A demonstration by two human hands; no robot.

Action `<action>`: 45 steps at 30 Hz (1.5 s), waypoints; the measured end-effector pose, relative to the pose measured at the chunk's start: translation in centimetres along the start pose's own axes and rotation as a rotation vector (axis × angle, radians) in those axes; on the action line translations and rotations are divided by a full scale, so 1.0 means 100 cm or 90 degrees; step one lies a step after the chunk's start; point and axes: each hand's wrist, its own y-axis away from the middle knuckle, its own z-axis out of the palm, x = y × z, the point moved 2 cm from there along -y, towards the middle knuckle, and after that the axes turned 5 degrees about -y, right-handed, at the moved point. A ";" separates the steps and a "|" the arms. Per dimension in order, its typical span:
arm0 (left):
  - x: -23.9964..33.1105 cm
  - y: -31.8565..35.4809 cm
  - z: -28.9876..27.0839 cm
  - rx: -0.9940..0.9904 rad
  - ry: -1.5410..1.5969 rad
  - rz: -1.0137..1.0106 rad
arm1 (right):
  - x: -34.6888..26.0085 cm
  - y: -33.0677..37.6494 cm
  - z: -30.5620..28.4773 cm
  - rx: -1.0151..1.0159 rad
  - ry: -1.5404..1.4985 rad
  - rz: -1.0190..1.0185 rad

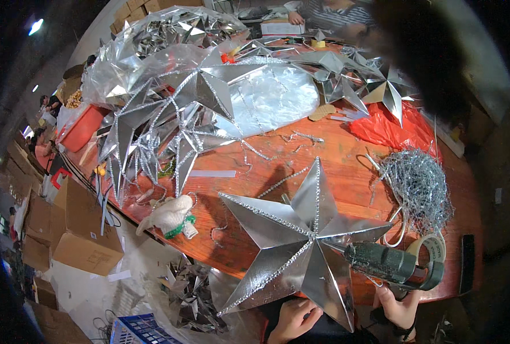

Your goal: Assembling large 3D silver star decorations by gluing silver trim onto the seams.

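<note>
A large silver five-pointed star (286, 221) stands tilted at the table's near edge. Sparkling silver trim runs along several of its ridges; the lowest point's ridge looks bare. My left hand (295, 320) has its fingers curled at the star's lower edge, gripping it partly from behind. In my right hand (399, 307) is a dark green hot glue gun (389, 262), held by its handle. The gun's nozzle points left and reaches the star just right of its centre, seemingly on the ridge there. A loose strand of the trim trails left of the star's top point.
Right of the star lie a tangled heap of silver trim (418, 189), a tape roll (430, 247) and a black phone-like slab (466, 264). A white-and-green glove (172, 217) sits on the left edge. Finished-looking stars (180, 109), plastic bags and a red bag (392, 129) fill the far side.
</note>
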 end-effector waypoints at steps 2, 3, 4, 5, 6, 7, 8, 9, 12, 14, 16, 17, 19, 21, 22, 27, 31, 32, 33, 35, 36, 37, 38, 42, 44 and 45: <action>-0.003 -0.002 0.002 0.004 -0.017 0.038 | 0.008 -0.004 -0.002 0.015 0.015 -0.049; -0.005 -0.002 0.004 0.003 -0.014 0.036 | 0.010 -0.005 -0.003 0.024 0.025 -0.098; -0.007 -0.002 0.005 0.004 0.006 0.025 | 0.010 -0.007 -0.003 0.026 0.028 -0.095; -0.003 0.003 0.003 0.013 0.014 0.018 | 0.005 -0.002 -0.002 0.026 0.021 -0.094; -0.006 0.004 0.004 0.011 0.016 0.014 | 0.005 -0.003 0.000 0.034 0.019 -0.085; -0.009 0.005 0.005 0.035 -0.038 0.038 | 0.006 -0.004 0.001 0.034 0.020 -0.081; -0.010 0.006 0.005 0.058 -0.093 0.063 | 0.007 -0.004 0.001 0.032 0.011 -0.081; -0.008 0.004 0.007 0.054 -0.089 0.062 | 0.006 -0.004 0.000 0.033 0.005 -0.082; -0.003 0.000 0.009 0.038 0.090 -0.026 | 0.003 -0.005 0.000 0.046 0.014 -0.058; -0.003 0.002 0.006 0.029 0.075 -0.022 | 0.012 -0.005 -0.001 0.030 0.011 -0.057; -0.001 0.001 0.007 0.013 0.070 -0.008 | 0.011 -0.004 -0.004 0.026 0.014 -0.064; -0.001 0.000 0.006 0.005 0.067 -0.001 | 0.010 -0.003 -0.004 0.024 0.018 -0.066; 0.001 -0.001 0.006 -0.008 0.058 0.012 | 0.009 -0.004 -0.003 0.023 0.022 -0.068; 0.004 -0.004 0.005 -0.014 0.053 0.017 | 0.008 -0.005 -0.002 0.027 0.020 -0.090; 0.006 -0.008 0.004 0.021 0.050 0.047 | 0.009 -0.005 -0.001 0.025 0.019 -0.088; 0.008 -0.011 0.003 0.043 0.032 0.108 | 0.009 -0.006 -0.002 0.019 0.043 -0.112; 0.004 -0.011 0.007 0.045 0.017 0.082 | 0.006 -0.002 -0.005 0.024 0.037 -0.087; 0.000 -0.008 0.010 0.045 0.044 0.085 | 0.004 0.001 -0.007 0.030 0.025 -0.063; 0.001 -0.009 0.010 0.045 0.045 0.084 | 0.003 0.002 -0.009 0.038 0.015 -0.038; 0.005 -0.011 0.009 0.064 0.038 0.095 | 0.016 0.002 -0.020 0.004 0.059 -0.156; 0.005 -0.010 0.006 0.067 0.032 0.088 | 0.025 0.005 -0.028 -0.037 0.097 -0.270; 0.007 -0.010 0.004 0.056 0.008 0.097 | 0.033 0.013 -0.039 -0.047 0.116 -0.274; 0.010 -0.011 0.001 0.045 -0.016 0.106 | 0.038 0.015 -0.047 -0.049 0.117 -0.271; 0.025 -0.022 -0.001 0.099 0.000 0.134 | 0.042 0.033 -0.072 -0.104 0.288 -0.338; 0.025 -0.018 -0.004 0.090 -0.002 0.077 | 0.033 0.033 -0.056 0.141 0.044 -0.062; 0.027 -0.021 -0.006 0.103 0.002 0.072 | 0.034 0.035 -0.056 0.143 0.044 -0.060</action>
